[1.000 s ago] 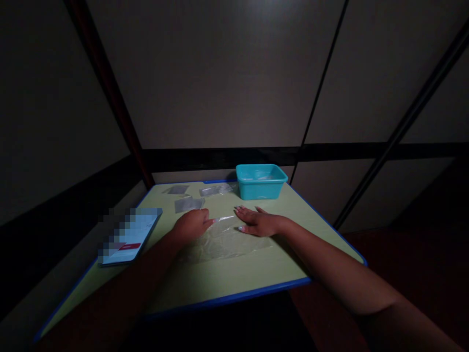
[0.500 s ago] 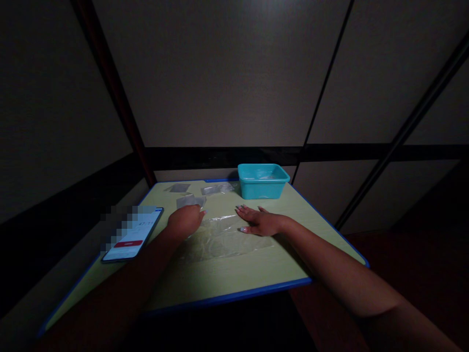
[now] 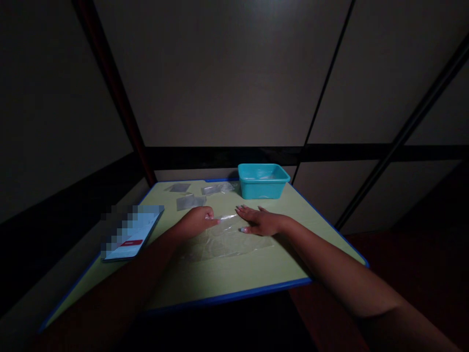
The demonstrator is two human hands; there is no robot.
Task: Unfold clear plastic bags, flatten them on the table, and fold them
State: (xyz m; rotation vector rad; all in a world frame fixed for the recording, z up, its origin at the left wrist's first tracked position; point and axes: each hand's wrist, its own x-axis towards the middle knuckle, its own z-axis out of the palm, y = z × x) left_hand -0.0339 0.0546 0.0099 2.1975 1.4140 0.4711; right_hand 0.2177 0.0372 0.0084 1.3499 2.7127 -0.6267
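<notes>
A clear plastic bag (image 3: pixel 223 243) lies spread on the table, wrinkled and shiny along its far side. My left hand (image 3: pixel 196 221) is closed at the bag's far left part, fingers curled under and thumb pointing right along the plastic. Flat on the far right part rests my right hand (image 3: pixel 260 221), its fingers stretched and spread, pressing on the plastic. Just beyond my left hand is a small folded piece of clear plastic (image 3: pixel 190 201). Two more folded pieces lie farther back, one at the left (image 3: pixel 179 187) and one near the middle (image 3: pixel 218 188).
A turquoise plastic basin (image 3: pixel 264 188) stands at the back right of the table, with something clear inside. On the left lies a phone (image 3: pixel 135 239) with a lit screen, partly blurred out. Blue edging (image 3: pixel 234 296) rims the pale table. Dark panelled walls (image 3: pixel 227 88) rise behind.
My left hand has moved a little to the right along the plastic bag, uncovering more of the folded piece behind it. My right hand stays where it was.
</notes>
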